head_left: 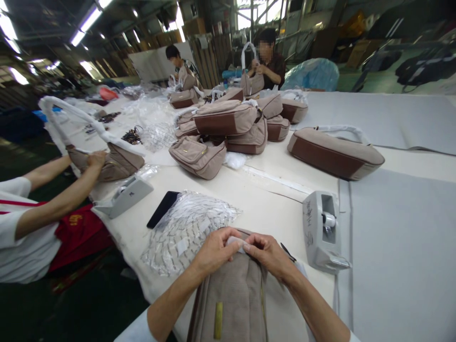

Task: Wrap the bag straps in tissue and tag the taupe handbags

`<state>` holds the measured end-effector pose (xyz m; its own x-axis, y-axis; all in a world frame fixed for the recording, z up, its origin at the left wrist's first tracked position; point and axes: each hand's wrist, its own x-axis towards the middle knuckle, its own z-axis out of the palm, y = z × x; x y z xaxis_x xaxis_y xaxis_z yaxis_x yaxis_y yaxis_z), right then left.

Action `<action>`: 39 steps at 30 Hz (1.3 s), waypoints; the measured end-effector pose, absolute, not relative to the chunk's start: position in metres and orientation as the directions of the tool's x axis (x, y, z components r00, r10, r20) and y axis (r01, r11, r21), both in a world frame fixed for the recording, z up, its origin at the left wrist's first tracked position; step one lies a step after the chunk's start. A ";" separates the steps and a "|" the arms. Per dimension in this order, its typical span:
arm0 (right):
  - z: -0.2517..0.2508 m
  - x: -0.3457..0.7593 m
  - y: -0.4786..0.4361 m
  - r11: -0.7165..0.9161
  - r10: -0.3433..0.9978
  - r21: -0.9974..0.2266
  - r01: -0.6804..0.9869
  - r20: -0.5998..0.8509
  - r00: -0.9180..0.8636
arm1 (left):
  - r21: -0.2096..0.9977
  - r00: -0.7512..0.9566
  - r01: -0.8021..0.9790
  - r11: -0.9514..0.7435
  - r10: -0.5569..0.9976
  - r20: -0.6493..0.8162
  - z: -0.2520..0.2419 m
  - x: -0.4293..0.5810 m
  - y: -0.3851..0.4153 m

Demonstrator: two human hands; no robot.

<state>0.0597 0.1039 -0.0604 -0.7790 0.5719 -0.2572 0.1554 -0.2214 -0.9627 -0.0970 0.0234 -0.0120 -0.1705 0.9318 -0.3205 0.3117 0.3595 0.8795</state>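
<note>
A taupe fabric handbag (237,294) with a brass-coloured plate and a zip lies at the table's near edge in front of me. At its far end, my left hand (219,249) pinches a small piece of white wrapping (233,241) between thumb and fingers. From the other side, my right hand (265,251) is closed on the same white wrapping, its thumb close to the left thumb. The bag's end and whatever lies under the wrapping are partly hidden by my fingers.
Grey tape dispensers (322,232) stand right and left. Clear plastic bags (192,223) cover part of a black tablet (162,209). More handbags (228,118) are piled ahead; one (335,152) lies at right. A co-worker's hands hold a bag (123,164) at left; two people work opposite.
</note>
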 end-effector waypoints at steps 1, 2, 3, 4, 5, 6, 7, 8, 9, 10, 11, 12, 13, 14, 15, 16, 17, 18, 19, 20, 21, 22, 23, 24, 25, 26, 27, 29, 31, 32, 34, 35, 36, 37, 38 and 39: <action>-0.061 0.059 0.104 -0.216 0.569 -0.964 0.154 -0.252 -0.783 | 0.875 -0.171 0.291 0.387 0.921 -0.351 -0.013 -0.099 0.022; -0.060 0.059 0.103 -0.209 0.563 -0.966 0.153 -0.247 -0.789 | 0.869 -0.182 0.282 0.406 0.912 -0.367 -0.013 -0.099 0.021; -0.059 0.059 0.103 -0.203 0.559 -0.968 0.150 -0.240 -0.793 | 0.865 -0.203 0.285 0.412 0.908 -0.366 -0.014 -0.099 0.020; -0.058 0.059 0.102 -0.192 0.563 -0.970 0.147 -0.231 -0.794 | 0.864 -0.229 0.300 0.405 0.909 -0.347 -0.015 -0.098 0.020; -0.056 0.058 0.102 -0.174 0.572 -0.974 0.144 -0.219 -0.791 | 0.865 -0.256 0.320 0.387 0.914 -0.314 -0.015 -0.097 0.019; -0.056 0.057 0.101 -0.153 0.585 -0.978 0.142 -0.206 -0.784 | 0.866 -0.281 0.343 0.363 0.920 -0.274 -0.016 -0.094 0.018; -0.055 0.056 0.101 -0.131 0.600 -0.981 0.144 -0.194 -0.776 | 0.866 -0.298 0.369 0.337 0.926 -0.233 -0.016 -0.092 0.017; -0.056 0.055 0.101 -0.113 0.613 -0.982 0.149 -0.187 -0.768 | 0.864 -0.310 0.392 0.315 0.930 -0.198 -0.017 -0.090 0.015; -0.057 0.053 0.101 -0.103 0.619 -0.983 0.154 -0.184 -0.763 | 0.863 -0.316 0.406 0.300 0.932 -0.176 -0.017 -0.089 0.013; -0.058 0.052 0.101 -0.101 0.620 -0.982 0.160 -0.188 -0.761 | 0.865 -0.314 0.408 0.293 0.935 -0.168 -0.017 -0.089 0.012; -0.060 0.051 0.101 -0.105 0.619 -0.981 0.161 -0.192 -0.761 | 0.870 -0.302 0.396 0.292 0.937 -0.177 -0.017 -0.089 0.010; -0.062 0.050 0.101 -0.108 0.617 -0.982 0.157 -0.190 -0.764 | 0.879 -0.282 0.368 0.302 0.938 -0.204 -0.018 -0.090 0.008; -0.064 0.050 0.101 -0.105 0.616 -0.983 0.150 -0.183 -0.766 | 0.889 -0.257 0.327 0.320 0.936 -0.243 -0.020 -0.091 0.006; -0.065 0.049 0.101 -0.097 0.620 -0.985 0.144 -0.173 -0.766 | 0.895 -0.239 0.279 0.347 0.928 -0.285 -0.021 -0.093 0.005; -0.066 0.049 0.100 -0.083 0.627 -0.986 0.144 -0.164 -0.762 | 0.898 -0.236 0.233 0.374 0.917 -0.321 -0.024 -0.093 0.004; -0.066 0.049 0.099 -0.068 0.636 -0.987 0.146 -0.155 -0.756 | 0.898 -0.250 0.191 0.396 0.904 -0.346 -0.026 -0.093 0.003; -0.066 0.048 0.098 -0.048 0.647 -0.988 0.148 -0.144 -0.749 | 0.899 -0.279 0.152 0.412 0.890 -0.361 -0.029 -0.092 0.003; -0.067 0.048 0.097 -0.026 0.660 -0.988 0.149 -0.129 -0.740 | 0.901 -0.317 0.120 0.418 0.876 -0.364 -0.032 -0.091 0.003; -0.067 0.048 0.096 0.000 0.673 -0.989 0.148 -0.109 -0.732 | 0.904 -0.356 0.093 0.417 0.862 -0.361 -0.034 -0.089 0.003; -0.067 0.047 0.095 0.031 0.683 -0.989 0.142 -0.083 -0.726 | 0.908 -0.387 0.069 0.413 0.850 -0.357 -0.035 -0.087 0.003; -0.068 0.047 0.095 0.064 0.692 -0.989 0.135 -0.054 -0.720 | 0.912 -0.406 0.047 0.408 0.842 -0.356 -0.036 -0.085 0.003; -0.068 0.046 0.094 0.095 0.701 -0.987 0.130 -0.027 -0.713 | 0.915 -0.410 0.025 0.403 0.839 -0.358 -0.036 -0.084 0.002; -0.069 0.046 0.094 0.124 0.706 -0.984 0.128 -0.003 -0.708 | 0.918 -0.399 0.004 0.398 0.842 -0.363 -0.036 -0.084 0.002; -0.069 0.045 0.094 0.149 0.706 -0.981 0.125 0.017 -0.708 | 0.919 -0.375 -0.014 0.393 0.850 -0.370 -0.035 -0.084 0.001; -0.069 0.045 0.094 0.171 0.702 -0.978 0.123 0.033 -0.711 | 0.919 -0.350 -0.027 0.394 0.857 -0.378 -0.035 -0.085 0.001; -0.070 0.045 0.094 0.191 0.696 -0.974 0.122 0.046 -0.716 | 0.917 -0.336 -0.035 0.398 0.859 -0.385 -0.035 -0.085 0.001; -0.070 0.045 0.094 0.215 0.690 -0.969 0.123 0.062 -0.721 | 0.917 -0.338 -0.037 0.398 0.858 -0.386 -0.035 -0.085 0.000; -0.073 0.048 0.093 0.308 0.665 -0.945 0.111 0.131 -0.736 | 0.920 -0.380 -0.033 0.390 0.847 -0.372 -0.038 -0.083 -0.001; -0.075 0.054 0.091 0.462 0.608 -0.884 0.075 0.255 -0.752 | 0.925 -0.423 -0.023 0.379 0.835 -0.352 -0.042 -0.079 -0.002; -0.075 0.058 0.091 0.542 0.561 -0.839 0.047 0.320 -0.763 | 0.928 -0.434 -0.008 0.373 0.834 -0.340 -0.045 -0.077 -0.003; -0.071 0.068 0.092 0.648 0.467 -0.762 0.004 0.393 -0.792 | 0.930 -0.446 0.045 0.364 0.841 -0.307 -0.049 -0.072 -0.006; -0.066 0.072 0.094 0.658 0.453 -0.753 0.013 0.383 -0.805 | 0.933 -0.450 0.076 0.353 0.847 -0.283 -0.051 -0.071 -0.008; -0.060 0.075 0.098 0.639 0.470 -0.768 0.044 0.344 -0.812 | 0.936 -0.452 0.103 0.337 0.854 -0.257 -0.052 -0.070 -0.010; -0.053 0.076 0.102 0.591 0.510 -0.801 0.094 0.281 -0.813 | 0.939 -0.454 0.125 0.320 0.860 -0.233 -0.052 -0.070 -0.011; -0.045 0.076 0.106 0.516 0.559 -0.843 0.151 0.199 -0.805 | 0.942 -0.452 0.142 0.305 0.866 -0.213 -0.052 -0.070 -0.013; -0.038 0.073 0.110 0.423 0.597 -0.884 0.201 0.104 -0.795 | 0.944 -0.450 0.154 0.292 0.871 -0.196 -0.053 -0.070 -0.014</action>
